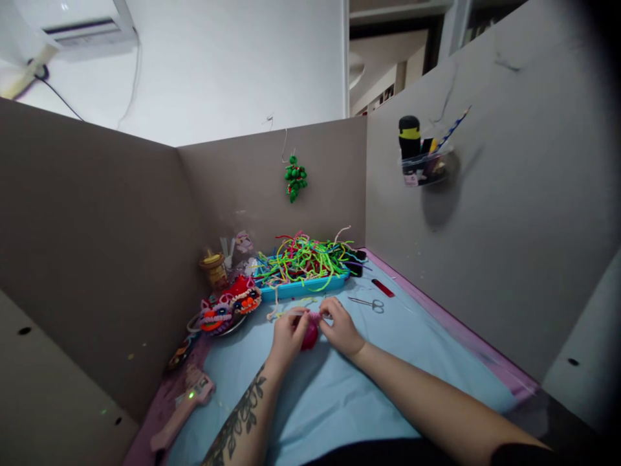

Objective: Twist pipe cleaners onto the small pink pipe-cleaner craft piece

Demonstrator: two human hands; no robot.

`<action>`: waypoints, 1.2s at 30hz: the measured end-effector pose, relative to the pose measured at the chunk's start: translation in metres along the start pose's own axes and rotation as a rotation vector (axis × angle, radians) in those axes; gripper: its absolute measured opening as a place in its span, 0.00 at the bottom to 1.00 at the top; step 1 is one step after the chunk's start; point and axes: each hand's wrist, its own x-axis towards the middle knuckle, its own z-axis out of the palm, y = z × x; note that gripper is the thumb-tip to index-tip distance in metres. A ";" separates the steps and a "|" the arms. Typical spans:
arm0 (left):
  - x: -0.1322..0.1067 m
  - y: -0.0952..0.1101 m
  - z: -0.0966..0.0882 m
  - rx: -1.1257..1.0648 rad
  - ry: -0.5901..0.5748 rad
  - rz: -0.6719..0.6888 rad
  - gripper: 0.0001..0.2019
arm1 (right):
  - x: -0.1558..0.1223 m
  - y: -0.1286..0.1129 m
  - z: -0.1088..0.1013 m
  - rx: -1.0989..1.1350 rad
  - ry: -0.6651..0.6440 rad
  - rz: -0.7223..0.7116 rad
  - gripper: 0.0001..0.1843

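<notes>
While pinched between both hands near the middle of the pale blue tabletop [388,388], sits a small round magenta fuzzy piece [309,336], with a thin pink chenille stem [314,315] running across its top from one set of fingertips to the other. Left hand [287,333]: grip pressed together on the stem end and the piece's left side. Right hand [341,325]: grip pinching the stem's other end, just beside the piece. Best done, by judgement, with the stem kept taut and low against the fuzzy ball, twisting in short turns so nothing slips. Just behind, a shallow blue plastic tray [305,287] heaped with neon chenille stems; to the right, small steel scissors [369,302] and a short red bar [383,288]; to the left, red and pink fuzzy creature faces [228,309]; nearer, a pink glue gun [187,404].
</notes>
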 end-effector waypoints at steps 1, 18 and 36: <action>0.000 0.000 0.000 0.008 -0.002 0.017 0.10 | 0.000 -0.001 -0.001 0.014 -0.024 0.018 0.12; 0.003 -0.010 -0.005 0.084 0.050 0.011 0.06 | 0.004 0.004 -0.006 0.037 -0.026 0.027 0.06; 0.005 -0.015 -0.001 -0.075 0.102 -0.021 0.08 | 0.006 0.005 -0.004 0.047 0.069 0.054 0.07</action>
